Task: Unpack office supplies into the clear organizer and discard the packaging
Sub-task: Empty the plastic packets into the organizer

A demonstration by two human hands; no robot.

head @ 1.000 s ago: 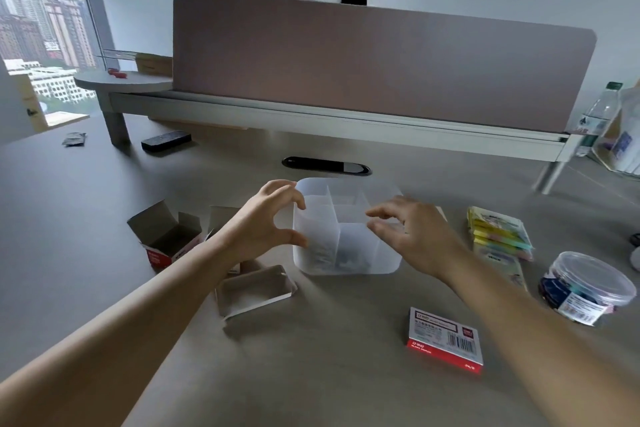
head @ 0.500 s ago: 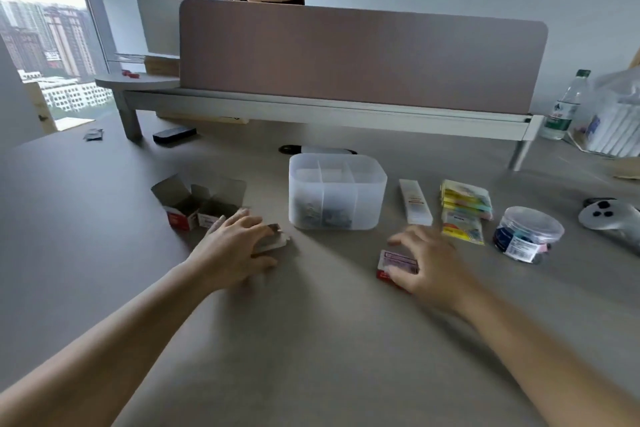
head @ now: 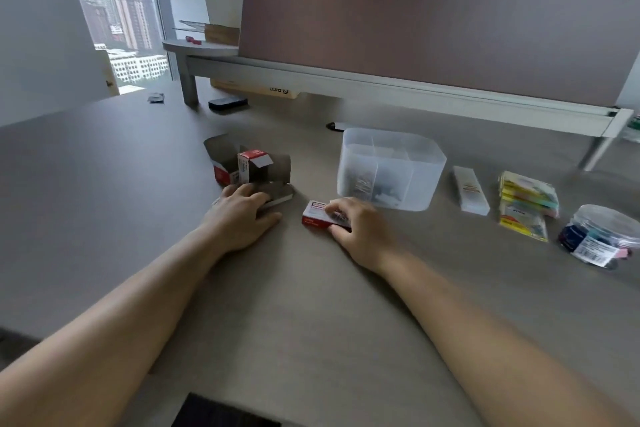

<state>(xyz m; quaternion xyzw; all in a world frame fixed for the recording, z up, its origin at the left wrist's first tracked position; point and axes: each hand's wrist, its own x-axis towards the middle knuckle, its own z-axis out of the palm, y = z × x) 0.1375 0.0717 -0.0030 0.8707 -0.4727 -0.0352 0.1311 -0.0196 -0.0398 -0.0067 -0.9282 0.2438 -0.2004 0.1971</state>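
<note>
My right hand (head: 360, 229) has its grip pinching the small red-and-white cardboard box (head: 317, 216) on the counter (head: 311, 322); left hand (head: 242, 215) rests flat, spread. Next I'd open it over the clear plastic organizer (head: 391, 168).

Your hands have left the clear organizer (head: 391, 168). Your right hand (head: 360, 225) has dragged the red-and-white box (head: 317, 215) leftward across the worktop (head: 311, 305); your left hand (head: 242, 215) now rests on the flattened grey tray (head: 278, 194).
</note>
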